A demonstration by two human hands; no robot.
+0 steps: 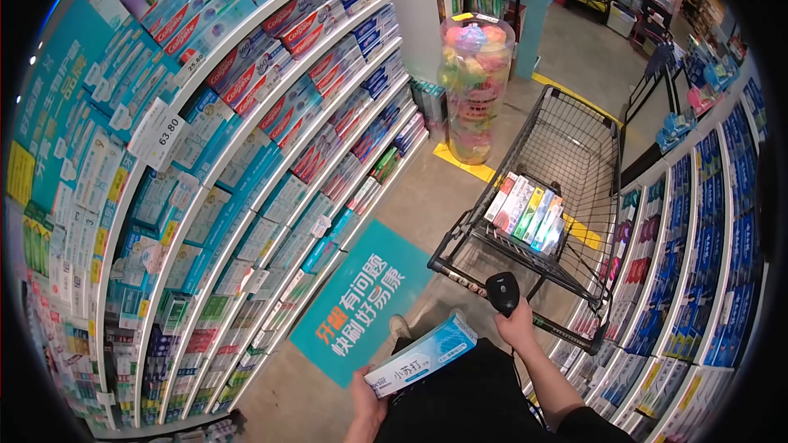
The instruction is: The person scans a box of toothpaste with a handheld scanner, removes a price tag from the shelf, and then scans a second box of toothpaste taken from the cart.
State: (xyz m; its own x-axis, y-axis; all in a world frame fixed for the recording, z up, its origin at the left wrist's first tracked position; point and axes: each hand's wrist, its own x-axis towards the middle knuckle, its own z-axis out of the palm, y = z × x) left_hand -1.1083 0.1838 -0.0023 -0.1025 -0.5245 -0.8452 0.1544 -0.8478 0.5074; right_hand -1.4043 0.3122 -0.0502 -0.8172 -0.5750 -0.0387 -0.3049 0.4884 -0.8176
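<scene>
The person stands in a shop aisle between two curved runs of shelving. The left hand (367,400) is clamped on the near end of a light blue toothpaste box (423,355), which lies almost level and slants up toward the right, low in the view in front of the person's dark clothing. The right hand (519,326) is wrapped round the grip of a black handheld barcode scanner (502,292), held upright just beside the near handle of a wire shopping cart (566,148). The two hands are apart, the box to the left of the scanner and not touching it.

Inside the cart, a row of toothpaste boxes (525,212) in white, red, green and blue lies side by side against the near end of the basket. The left shelves (246,164) are packed with toothpaste cartons, red and blue ones higher up, teal and white ones lower down. A teal floor sticker (361,299) with white and orange characters lies on the concrete floor just beyond the person's shoe (400,327). Farther along the aisle stands a tall clear cylinder (475,90) of pastel-coloured goods.
</scene>
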